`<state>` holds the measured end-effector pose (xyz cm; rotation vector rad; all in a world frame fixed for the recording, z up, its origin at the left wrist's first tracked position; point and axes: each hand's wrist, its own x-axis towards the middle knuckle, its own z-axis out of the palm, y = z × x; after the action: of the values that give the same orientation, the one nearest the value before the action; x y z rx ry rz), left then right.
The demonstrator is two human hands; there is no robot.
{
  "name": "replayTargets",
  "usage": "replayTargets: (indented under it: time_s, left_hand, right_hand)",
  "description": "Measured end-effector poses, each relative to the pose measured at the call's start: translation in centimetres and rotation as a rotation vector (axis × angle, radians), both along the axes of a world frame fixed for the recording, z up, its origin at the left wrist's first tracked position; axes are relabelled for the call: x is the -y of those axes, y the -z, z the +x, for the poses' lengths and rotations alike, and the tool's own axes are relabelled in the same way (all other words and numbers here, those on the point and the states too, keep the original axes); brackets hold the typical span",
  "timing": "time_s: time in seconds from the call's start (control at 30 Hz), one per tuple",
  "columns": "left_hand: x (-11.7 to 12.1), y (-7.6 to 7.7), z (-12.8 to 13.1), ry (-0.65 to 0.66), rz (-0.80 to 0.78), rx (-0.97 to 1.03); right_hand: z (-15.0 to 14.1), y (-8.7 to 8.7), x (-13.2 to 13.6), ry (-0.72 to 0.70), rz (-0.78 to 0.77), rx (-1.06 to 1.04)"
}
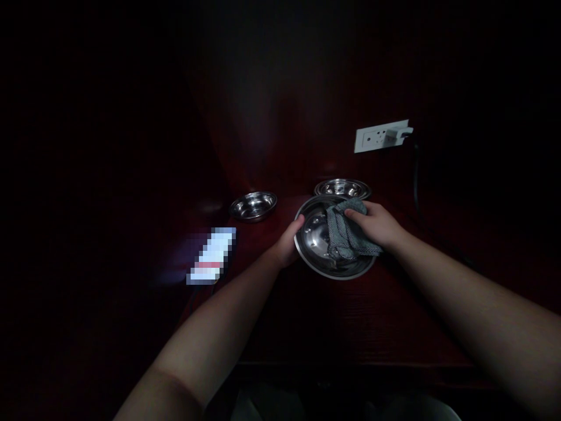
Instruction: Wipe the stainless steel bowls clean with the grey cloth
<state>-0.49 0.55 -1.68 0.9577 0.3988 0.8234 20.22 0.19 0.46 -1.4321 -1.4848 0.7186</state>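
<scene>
A shiny metal bowl (313, 237) is tilted toward me above the dark red table. My left hand (289, 241) grips its left rim, with the thumb over the edge and the other fingers hidden behind. A grey-green cloth (344, 234) is bunched in my right hand (374, 222), which is closed on it at the bowl's right side. The cloth lies against the bowl's inside and hangs over the right rim. Just behind this bowl, partly covered by it, sits another metal bowl or stack of bowls (342, 188).
A smaller metal bowl (254, 206) stands at the back left. In front of it a lit, blurred-out screen (213, 256) leans at the left. On the back wall is a white socket (372, 138) with a plugged-in charger and a dark cable (416, 175) hanging down.
</scene>
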Motion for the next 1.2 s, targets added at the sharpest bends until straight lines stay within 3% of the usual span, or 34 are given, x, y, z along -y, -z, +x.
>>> replayTargets:
  time_s: [0.4,0.57,0.67,1.2]
  left_hand:
    - [0.2,-0.6,0.4,-0.043,-0.023,0.076]
    - [0.2,-0.4,-0.1,-0.042,-0.073,0.02]
    - [0.4,-0.2,-0.1,0.003,-0.091,-0.034]
    - [0.4,0.0,0.0,0.023,-0.057,-0.033]
  right_hand:
    - [0.1,0.4,-0.5,0.033,-0.029,-0.199]
    - [0.4,0.8,-1.2,0.163,0.009,-0.351]
    - [0.3,0.9,-1.3,0.16,0.005,-0.396]
    - [0.4,1.6,-1.5,0.103,0.058,-0.263]
